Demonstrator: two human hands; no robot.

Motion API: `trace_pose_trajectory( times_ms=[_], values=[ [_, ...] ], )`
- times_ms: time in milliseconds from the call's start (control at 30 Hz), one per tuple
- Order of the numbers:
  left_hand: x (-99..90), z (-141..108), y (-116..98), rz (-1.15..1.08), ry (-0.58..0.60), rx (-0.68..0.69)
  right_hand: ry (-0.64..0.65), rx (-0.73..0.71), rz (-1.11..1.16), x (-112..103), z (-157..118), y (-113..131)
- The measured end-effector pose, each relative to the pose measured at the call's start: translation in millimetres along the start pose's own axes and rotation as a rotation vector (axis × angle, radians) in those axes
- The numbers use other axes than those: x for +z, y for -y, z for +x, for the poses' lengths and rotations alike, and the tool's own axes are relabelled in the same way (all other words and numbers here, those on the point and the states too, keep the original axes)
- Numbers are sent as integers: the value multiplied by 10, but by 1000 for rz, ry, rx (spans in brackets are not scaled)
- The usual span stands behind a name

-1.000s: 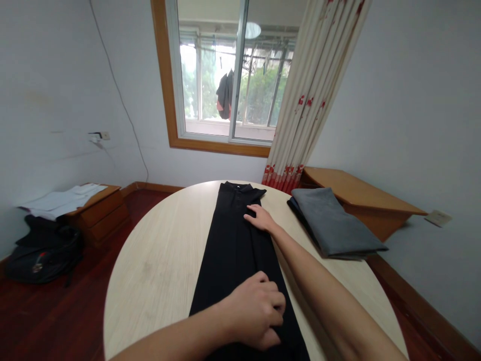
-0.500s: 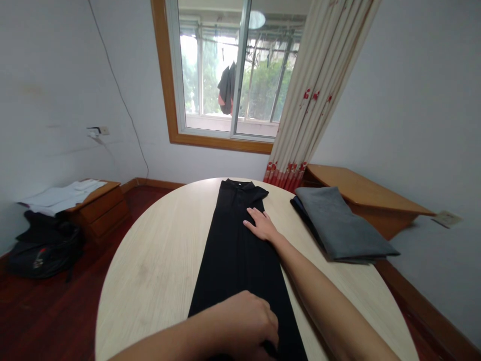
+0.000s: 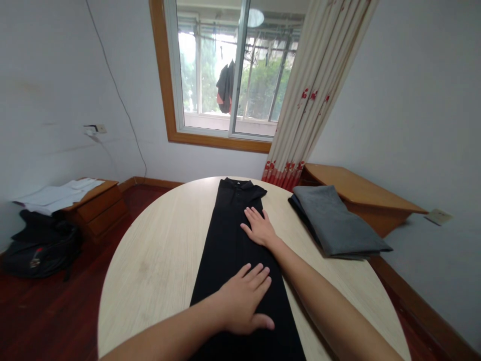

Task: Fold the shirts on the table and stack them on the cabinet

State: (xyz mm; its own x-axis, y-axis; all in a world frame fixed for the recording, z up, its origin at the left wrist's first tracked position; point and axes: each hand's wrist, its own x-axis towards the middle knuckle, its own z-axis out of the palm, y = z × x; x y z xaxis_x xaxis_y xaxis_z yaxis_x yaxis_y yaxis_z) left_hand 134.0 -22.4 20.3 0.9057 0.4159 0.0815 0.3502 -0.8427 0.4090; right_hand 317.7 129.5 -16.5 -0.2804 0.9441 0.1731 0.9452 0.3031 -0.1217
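A black collared garment (image 3: 225, 240) lies in a long, narrow folded strip down the middle of the round pale table (image 3: 158, 250), its collar at the far edge and a short sleeve sticking out to the right. My left hand (image 3: 246, 301) rests on the nearer part of the garment, fingers spread. Farther up, my right hand (image 3: 260, 228) lies flat on its right side below the collar, fingers apart. Neither hand grips anything.
Folded grey and dark cloths (image 3: 338, 225) lie at the table's right edge. Beyond them is a wooden desk (image 3: 361, 188). On the left stand a drawer cabinet (image 3: 101, 208) with papers on top and a black bag (image 3: 41, 245). A curtain (image 3: 308, 100) hangs behind.
My left hand has opened from a closed grip on the cloth near the bottom edge and moved slightly up, now flat. My right hand has stayed nearly in place.
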Motion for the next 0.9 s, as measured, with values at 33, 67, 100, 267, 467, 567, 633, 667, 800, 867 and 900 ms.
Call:
trace_pose_trajectory(
  times_ms=[33, 67, 100, 267, 467, 567, 633, 667, 800, 867, 900],
  values=[
    [14, -9, 1, 5, 32, -13, 26, -7, 24, 14, -62, 22],
    [22, -17, 0, 5, 55, -21, 53, -6, 50, 29, -115, 35],
    [26, -23, -3, 3, 69, -27, 73, 1, 69, 42, -152, 40],
    [30, -20, -18, 1, 77, -35, 47, 77, 45, 52, -10, -30],
    [119, -7, 57, 85, 33, 0, -36, 265, 64, 72, 588, -316],
    [259, 37, 164, 217, -28, 62, -33, 366, 154, 81, 886, -526],
    [394, 86, 251, 332, -94, 104, -31, 420, 190, 76, 1067, -662],
    [467, 113, 294, 389, -134, 123, -32, 437, 198, 73, 1152, -723],
    [711, 204, 426, 565, -301, 166, -44, 388, 214, 94, 1450, -882],
    [778, 228, 464, 610, -347, 185, -15, 305, 204, 136, 1561, -909],
    [798, 234, 477, 627, -361, 190, 6, 269, 194, 162, 1603, -913]
  ],
)
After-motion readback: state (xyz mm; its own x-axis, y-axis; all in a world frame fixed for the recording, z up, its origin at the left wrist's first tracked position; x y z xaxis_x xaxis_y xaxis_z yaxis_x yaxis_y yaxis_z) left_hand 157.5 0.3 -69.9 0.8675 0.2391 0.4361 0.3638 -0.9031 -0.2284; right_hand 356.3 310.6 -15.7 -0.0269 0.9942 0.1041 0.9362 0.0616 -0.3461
